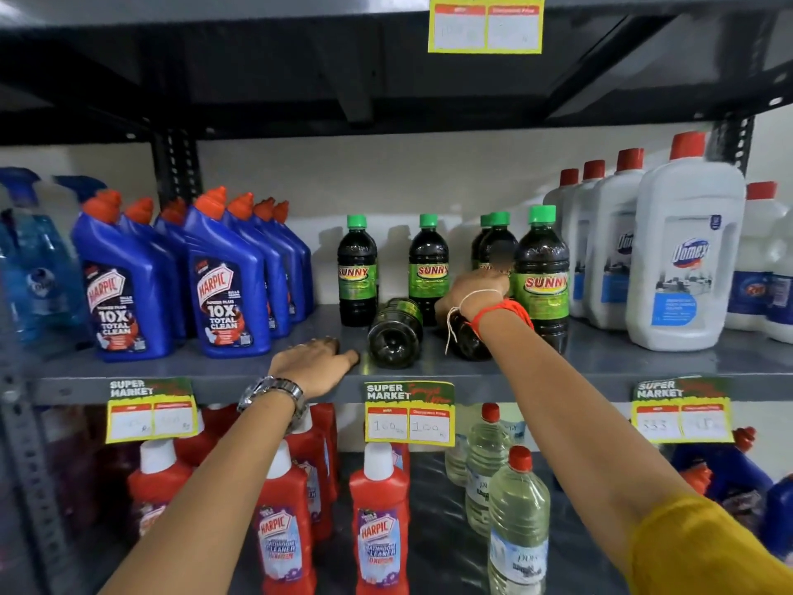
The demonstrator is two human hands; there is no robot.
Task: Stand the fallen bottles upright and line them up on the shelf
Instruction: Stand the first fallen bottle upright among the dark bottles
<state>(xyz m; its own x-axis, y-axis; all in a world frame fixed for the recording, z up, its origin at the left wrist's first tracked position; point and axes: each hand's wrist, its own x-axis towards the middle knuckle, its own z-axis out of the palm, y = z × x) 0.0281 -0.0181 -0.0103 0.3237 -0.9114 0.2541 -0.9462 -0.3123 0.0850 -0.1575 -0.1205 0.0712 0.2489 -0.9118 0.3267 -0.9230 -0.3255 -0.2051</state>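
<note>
Dark Sunny bottles with green caps stand on the grey shelf: one at the left, one in the middle, and a group at the right with the nearest in front. Two lie fallen. One fallen bottle points its base toward me. My right hand is closed over the other fallen bottle, which is mostly hidden under my wrist. My left hand rests flat on the shelf, fingertips just left of the first fallen bottle, holding nothing.
Blue Harpic bottles crowd the left of the shelf and white Domex bottles the right. Price tags hang on the shelf edge. Below stand red Harpic bottles and clear bottles. Another shelf sits close overhead.
</note>
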